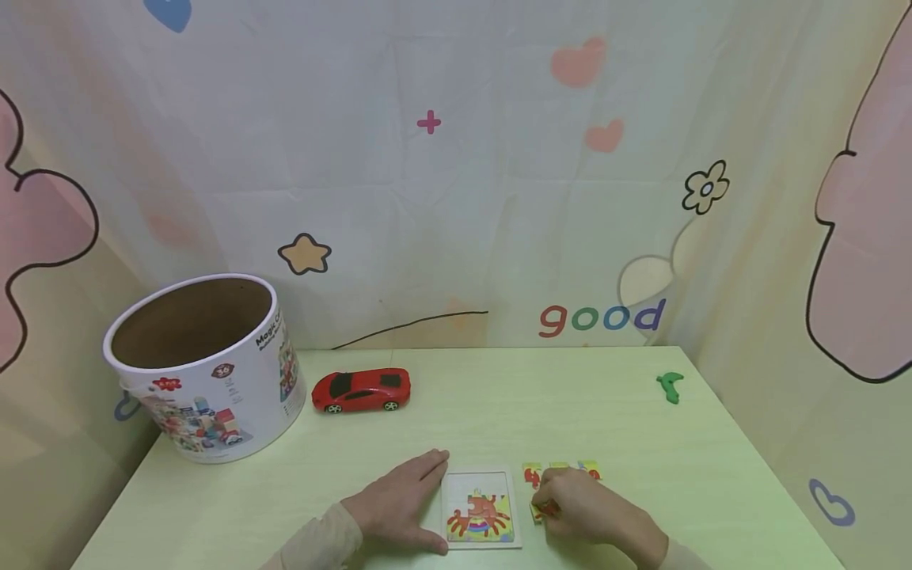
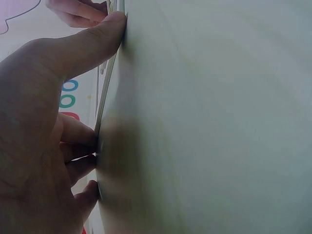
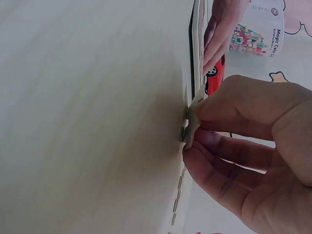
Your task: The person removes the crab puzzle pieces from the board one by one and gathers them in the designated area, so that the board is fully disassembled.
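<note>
Puzzle piece (image 3: pixel 191 127) sat at table's (image 1: pixel 499 412) near edge, pinched in right hand (image 1: pixel 591 511), just right of puzzle board (image 1: pixel 479 508) w/ crab pic. Left hand (image 1: pixel 399 507) lay flat, fingers straight, steadying board's left side. More loose pieces (image 1: pixel 530 473), prob. three, beyond right hand; red toy car (image 1: pixel 361 389) & tub (image 1: pixel 195 364) well back-left.

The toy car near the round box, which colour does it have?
The toy car is red with dark windows; the head view shows it best.
</note>
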`<state>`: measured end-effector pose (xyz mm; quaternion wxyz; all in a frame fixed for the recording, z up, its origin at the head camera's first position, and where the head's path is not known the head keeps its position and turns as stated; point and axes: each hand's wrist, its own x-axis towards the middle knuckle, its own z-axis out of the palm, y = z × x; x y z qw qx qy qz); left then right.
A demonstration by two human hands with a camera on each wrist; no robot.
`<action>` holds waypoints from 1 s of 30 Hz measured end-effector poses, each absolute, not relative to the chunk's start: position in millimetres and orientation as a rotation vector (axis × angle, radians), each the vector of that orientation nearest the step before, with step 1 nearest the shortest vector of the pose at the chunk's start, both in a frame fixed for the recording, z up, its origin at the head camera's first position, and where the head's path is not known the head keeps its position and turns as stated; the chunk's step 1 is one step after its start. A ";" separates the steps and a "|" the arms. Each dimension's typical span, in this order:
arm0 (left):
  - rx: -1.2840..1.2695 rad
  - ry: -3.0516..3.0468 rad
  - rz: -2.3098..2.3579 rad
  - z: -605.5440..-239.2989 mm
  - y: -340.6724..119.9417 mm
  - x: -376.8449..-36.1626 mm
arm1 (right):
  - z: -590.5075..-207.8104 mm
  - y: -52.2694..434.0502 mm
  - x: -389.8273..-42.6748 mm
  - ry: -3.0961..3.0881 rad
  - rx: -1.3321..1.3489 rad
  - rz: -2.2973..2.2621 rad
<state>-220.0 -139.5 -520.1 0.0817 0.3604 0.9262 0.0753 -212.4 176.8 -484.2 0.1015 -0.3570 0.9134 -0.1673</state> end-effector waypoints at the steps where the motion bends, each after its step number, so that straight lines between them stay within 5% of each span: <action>1: 1.074 2.768 0.224 -520.2 -139.5 -220.1 | -483.8 176.6 -212.3 2.696 -1.062 -0.491; 30: 1.052 2.752 0.250 -518.0 -139.2 -219.2 | -480.4 172.3 -218.2 2.699 -1.150 -0.596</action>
